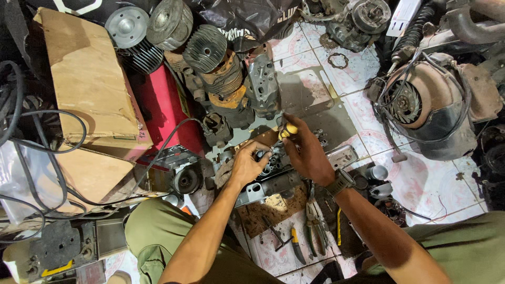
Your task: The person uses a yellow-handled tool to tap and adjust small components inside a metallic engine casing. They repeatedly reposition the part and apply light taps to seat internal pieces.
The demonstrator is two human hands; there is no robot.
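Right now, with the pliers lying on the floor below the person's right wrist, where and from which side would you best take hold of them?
Grip the pliers by the two long handles, which point toward the person, coming from above on the near side. The jaws point away toward the right hand and sit close under the wrist, so that end looks crowded.

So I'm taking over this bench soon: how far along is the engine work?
Done: finned cylinders and a casing already lie loose on the floor. In hand: the right hand holds a yellow-handled screwdriver at the engine part that the left hand steadies. Left: that part looks still assembled; pliers lie unused.
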